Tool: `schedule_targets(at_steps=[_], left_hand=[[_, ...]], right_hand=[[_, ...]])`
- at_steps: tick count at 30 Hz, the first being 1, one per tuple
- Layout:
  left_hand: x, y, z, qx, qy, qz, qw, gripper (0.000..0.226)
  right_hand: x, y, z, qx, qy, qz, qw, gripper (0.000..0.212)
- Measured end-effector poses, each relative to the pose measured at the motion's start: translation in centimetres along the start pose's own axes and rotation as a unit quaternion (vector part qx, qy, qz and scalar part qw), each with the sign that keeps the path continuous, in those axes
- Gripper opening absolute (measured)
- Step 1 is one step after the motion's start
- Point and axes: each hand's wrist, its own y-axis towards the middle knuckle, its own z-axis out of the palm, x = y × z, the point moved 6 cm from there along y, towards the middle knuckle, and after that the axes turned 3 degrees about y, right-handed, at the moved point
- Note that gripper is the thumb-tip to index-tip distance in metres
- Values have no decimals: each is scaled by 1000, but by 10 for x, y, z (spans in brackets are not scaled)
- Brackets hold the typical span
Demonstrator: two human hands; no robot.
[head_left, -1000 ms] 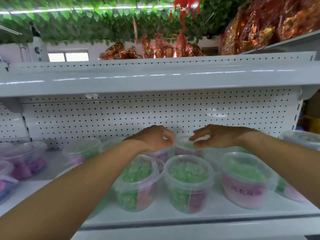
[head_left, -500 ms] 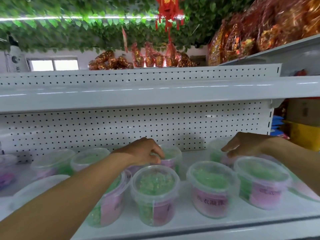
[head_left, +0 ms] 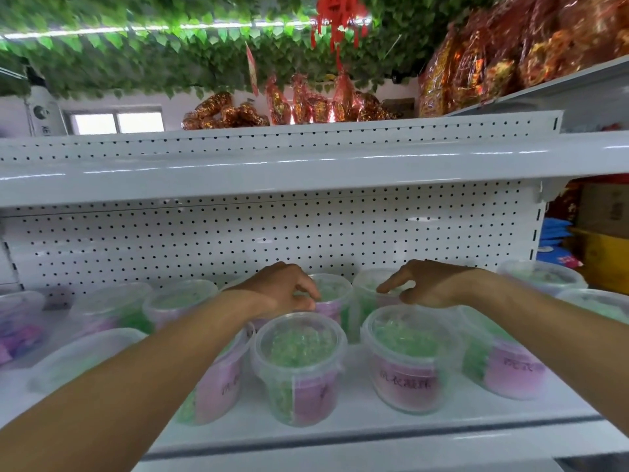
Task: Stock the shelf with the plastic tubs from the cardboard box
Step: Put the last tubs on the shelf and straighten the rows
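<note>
White metal shelf [head_left: 340, 434] with perforated back panel [head_left: 238, 240], carrying clear plastic tubs in two rows; upper shelf board [head_left: 306, 168] spanning the full width above. Red-and-gold foil packages [head_left: 510, 52] lying on the higher shelves, artificial green leaves [head_left: 136, 56] and a red hanging ornament [head_left: 338, 18] overhead. Cardboard carton [head_left: 609, 209] and yellow crate [head_left: 609, 264] showing at the far right, beyond the shelf end.

Front row: centre tub [head_left: 299, 366] and right-centre tub [head_left: 408, 356], both lidded, both holding green bead-like contents, each wearing a pink label. Chinese characters printed on the right-centre label, too blurred to read with confidence; similar writing on the far-right front tub [head_left: 510, 366]. Rear row standing against the back panel: left rear tub [head_left: 335, 298] and right rear tub [head_left: 369, 294], just beside each other, same green contents.

Left hand [head_left: 282, 291] reaching over the front row, fingers curled, fingertips resting at the lid rim of the left rear tub, apparently pinching it. Right hand [head_left: 429, 284] hovering palm down over the right rear tub, fingers loosely curved, index finger touching its lid, gripping nothing. Further tubs at the far left [head_left: 20, 328], holding pink and blue contents.
</note>
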Motion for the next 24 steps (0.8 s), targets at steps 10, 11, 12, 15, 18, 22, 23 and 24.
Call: schedule_targets(at_steps=[10,11,12,15,18,22,23,24], left_hand=[[-58,38,3,-35,-18,32,999,20],[-72,44,8,-22,-24,43,999,24],[-84,49,13,-4,-22,52,998,28],[-97,61,27,29,-4,56,998,26],[-94,65,28,10,0,56,998,22],[-94,64,27,-7,-18,53,998,13],[-94,64,27,-11,-18,48,999,13],[-95,64,26,-14,-17,45,999,13]], right_hand=[[-47,-24,-29,-72,136,21,988,43],[-64,-29,-40,-97,130,38,986,42],[-84,-35,-50,-118,112,65,984,41],[-151,-53,-66,-123,1,160,979,40],[-195,-61,-60,-84,-62,207,973,41],[-198,-58,-57,-109,-15,218,970,41],[-192,-55,-58,-118,-9,208,971,39],[-186,-51,-58,-124,4,193,973,35]])
